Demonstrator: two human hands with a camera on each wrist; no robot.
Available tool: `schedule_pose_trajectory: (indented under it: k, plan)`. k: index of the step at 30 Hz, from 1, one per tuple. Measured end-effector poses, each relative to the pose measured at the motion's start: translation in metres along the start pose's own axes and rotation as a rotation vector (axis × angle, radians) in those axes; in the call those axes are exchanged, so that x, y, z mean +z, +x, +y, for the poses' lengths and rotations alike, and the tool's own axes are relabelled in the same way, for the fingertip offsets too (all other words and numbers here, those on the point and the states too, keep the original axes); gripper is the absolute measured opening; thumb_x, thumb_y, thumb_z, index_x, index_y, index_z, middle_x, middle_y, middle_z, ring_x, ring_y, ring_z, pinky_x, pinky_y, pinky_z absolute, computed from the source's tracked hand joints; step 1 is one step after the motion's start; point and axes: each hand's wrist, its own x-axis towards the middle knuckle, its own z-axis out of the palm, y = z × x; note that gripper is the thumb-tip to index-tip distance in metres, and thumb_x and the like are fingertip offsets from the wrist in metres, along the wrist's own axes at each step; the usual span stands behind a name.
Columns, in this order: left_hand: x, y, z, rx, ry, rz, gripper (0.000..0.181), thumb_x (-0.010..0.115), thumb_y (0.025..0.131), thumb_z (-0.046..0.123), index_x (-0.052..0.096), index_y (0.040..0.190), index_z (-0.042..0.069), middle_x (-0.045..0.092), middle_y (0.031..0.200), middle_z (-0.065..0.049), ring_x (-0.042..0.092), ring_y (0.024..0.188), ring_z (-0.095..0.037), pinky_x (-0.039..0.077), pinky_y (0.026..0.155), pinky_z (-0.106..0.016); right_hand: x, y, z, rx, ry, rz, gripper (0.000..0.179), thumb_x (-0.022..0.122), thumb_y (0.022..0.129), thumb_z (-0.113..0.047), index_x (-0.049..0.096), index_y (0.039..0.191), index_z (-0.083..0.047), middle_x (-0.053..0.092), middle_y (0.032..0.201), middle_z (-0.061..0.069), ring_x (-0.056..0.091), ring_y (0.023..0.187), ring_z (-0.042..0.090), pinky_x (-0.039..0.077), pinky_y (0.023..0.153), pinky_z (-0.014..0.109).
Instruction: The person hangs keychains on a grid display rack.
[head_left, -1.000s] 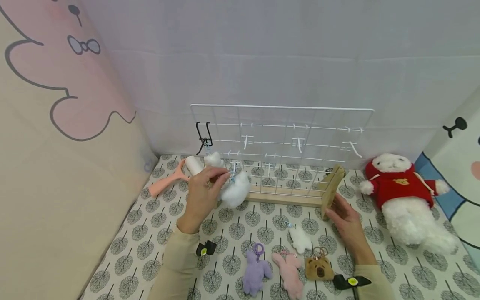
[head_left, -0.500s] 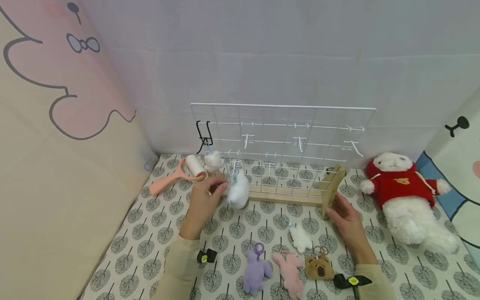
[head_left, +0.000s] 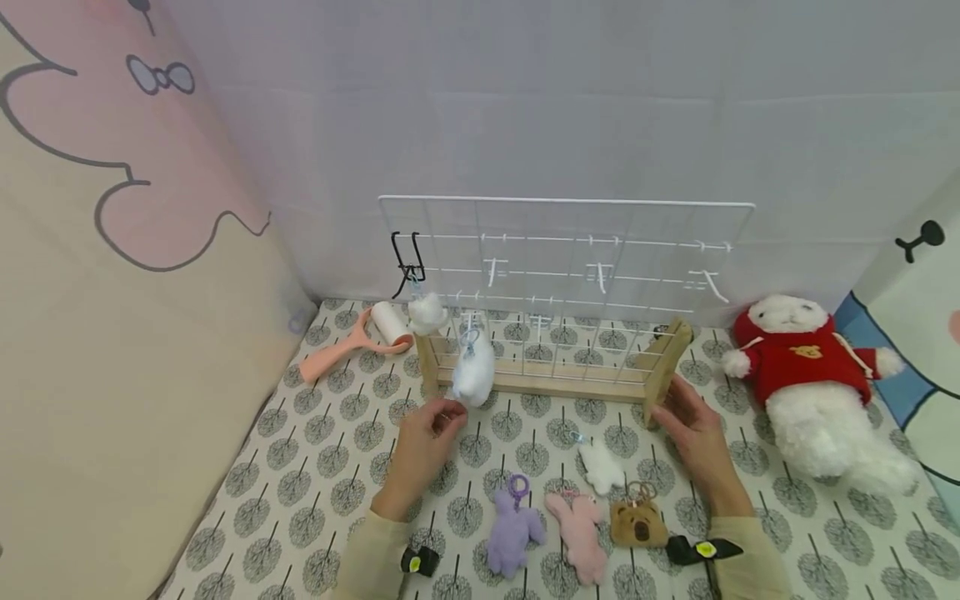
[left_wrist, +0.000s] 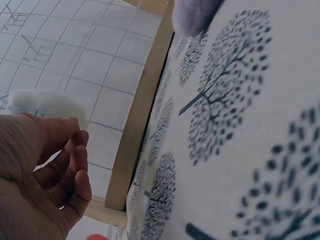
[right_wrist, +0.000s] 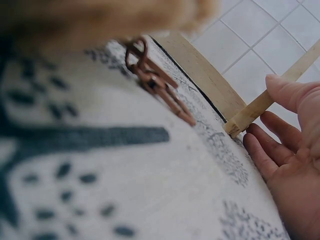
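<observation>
A white plush keychain (head_left: pixel 474 375) hangs straight from a lower hook on a white wire grid rack (head_left: pixel 566 200). My left hand (head_left: pixel 422 446) is at its lower end, fingertips overlapping it in the head view. In the left wrist view that hand's thumb and index tips (left_wrist: pixel 75 127) come together in front of the plush (left_wrist: pixel 55 102), with no plush showing between them. My right hand (head_left: pixel 696 437) holds the rack's right wooden side piece (head_left: pixel 666 371), thumb on one side and fingers on the other. A smaller white plush (head_left: pixel 427 313) hangs from a black hook (head_left: pixel 408 267).
Purple (head_left: pixel 512 533), pink (head_left: pixel 579 533), white (head_left: pixel 600 465) and brown bear-face (head_left: pixel 637 525) plush keychains lie in front of the rack. A peach-handled lint roller (head_left: pixel 337 352) lies at left. A plush toy in a red hoodie (head_left: pixel 806 375) lies at right.
My left hand has let go of the hanging white plush and moved down and right, from its side to below it. The plush now hangs straight. My right hand stays on the wood.
</observation>
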Motion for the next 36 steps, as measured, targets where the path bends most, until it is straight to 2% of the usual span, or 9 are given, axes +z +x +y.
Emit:
schedule_pose_trajectory:
  k: [4, 7, 12, 15, 17, 24, 27, 32, 36]
  plan:
    - [0.01, -0.009, -0.002, 0.008, -0.002, -0.049, 0.011, 0.079, 0.093, 0.004, 0.078, 0.103, 0.008, 0.071, 0.085, 0.004, 0.061, 0.073, -0.008, 0.053, 0.065, -0.024, 0.001, -0.001, -0.001, 0.005, 0.013, 0.005, 0.065, 0.067, 0.103, -0.002, 0.04, 0.162, -0.005, 0.051, 0.153, 0.025, 0.052, 0.125, -0.01, 0.043, 0.102, 0.008]
    - [0.018, -0.014, -0.002, -0.005, 0.008, -0.103, 0.012, 0.08, 0.093, 0.006, 0.078, 0.104, 0.012, 0.067, 0.084, 0.009, 0.059, 0.074, -0.007, 0.052, 0.066, -0.023, 0.001, 0.0, -0.002, 0.006, 0.019, 0.007, 0.066, 0.067, 0.102, -0.002, 0.04, 0.162, -0.005, 0.051, 0.153, 0.026, 0.052, 0.125, -0.01, 0.043, 0.102, 0.008]
    - [0.029, -0.023, -0.003, -0.033, -0.022, -0.276, 0.014, 0.08, 0.094, 0.012, 0.078, 0.107, 0.014, 0.07, 0.088, 0.009, 0.063, 0.079, -0.006, 0.055, 0.073, -0.025, 0.002, -0.001, -0.004, 0.013, 0.019, -0.004, 0.066, 0.067, 0.103, -0.004, 0.038, 0.162, -0.005, 0.047, 0.155, 0.033, 0.051, 0.126, -0.011, 0.043, 0.102, 0.007]
    - [0.034, -0.027, -0.004, -0.022, 0.027, -0.383, 0.016, 0.082, 0.092, 0.018, 0.079, 0.107, 0.016, 0.073, 0.094, 0.01, 0.063, 0.087, -0.006, 0.054, 0.082, -0.028, 0.002, -0.003, -0.003, 0.018, 0.01, -0.009, 0.066, 0.067, 0.104, -0.006, 0.038, 0.163, -0.005, 0.045, 0.155, 0.034, 0.051, 0.126, -0.012, 0.043, 0.101, 0.007]
    - [0.038, -0.029, -0.005, 0.002, 0.085, -0.419, 0.018, 0.085, 0.09, 0.023, 0.08, 0.107, 0.019, 0.073, 0.097, 0.012, 0.06, 0.091, -0.005, 0.052, 0.086, -0.029, 0.002, -0.003, -0.002, 0.01, -0.003, -0.009, 0.066, 0.067, 0.104, -0.005, 0.038, 0.163, -0.005, 0.047, 0.156, 0.031, 0.05, 0.126, -0.011, 0.043, 0.102, 0.007]
    - [0.045, -0.031, -0.004, 0.093, 0.226, -0.425, 0.024, 0.09, 0.083, 0.035, 0.081, 0.104, 0.028, 0.064, 0.09, 0.015, 0.047, 0.086, -0.004, 0.04, 0.084, -0.029, 0.001, -0.002, 0.001, -0.016, -0.017, 0.0, 0.065, 0.066, 0.104, -0.005, 0.038, 0.163, -0.008, 0.051, 0.155, 0.014, 0.049, 0.129, -0.011, 0.042, 0.103, 0.008]
    - [0.046, -0.032, -0.003, 0.124, 0.257, -0.418, 0.023, 0.09, 0.082, 0.035, 0.081, 0.102, 0.03, 0.062, 0.09, 0.016, 0.044, 0.085, -0.003, 0.038, 0.082, -0.027, 0.001, -0.001, 0.001, -0.026, -0.022, -0.001, 0.065, 0.066, 0.104, -0.004, 0.039, 0.163, -0.008, 0.051, 0.155, 0.013, 0.049, 0.129, -0.01, 0.042, 0.103, 0.008]
    - [0.046, -0.033, -0.002, 0.15, 0.254, -0.399, 0.018, 0.091, 0.081, 0.033, 0.083, 0.097, 0.031, 0.061, 0.091, 0.017, 0.043, 0.085, -0.003, 0.037, 0.081, -0.027, 0.001, -0.001, 0.001, -0.03, 0.005, -0.003, 0.065, 0.065, 0.103, 0.0, 0.039, 0.162, -0.005, 0.052, 0.154, 0.014, 0.051, 0.128, -0.009, 0.043, 0.103, 0.008]
    - [0.047, -0.034, 0.0, 0.171, 0.265, -0.376, 0.015, 0.091, 0.08, 0.03, 0.083, 0.092, 0.031, 0.06, 0.089, 0.016, 0.044, 0.085, -0.003, 0.038, 0.08, -0.028, 0.001, -0.001, -0.001, -0.019, 0.019, 0.001, 0.065, 0.066, 0.102, 0.001, 0.04, 0.161, -0.004, 0.051, 0.154, 0.021, 0.052, 0.127, -0.01, 0.043, 0.102, 0.008]
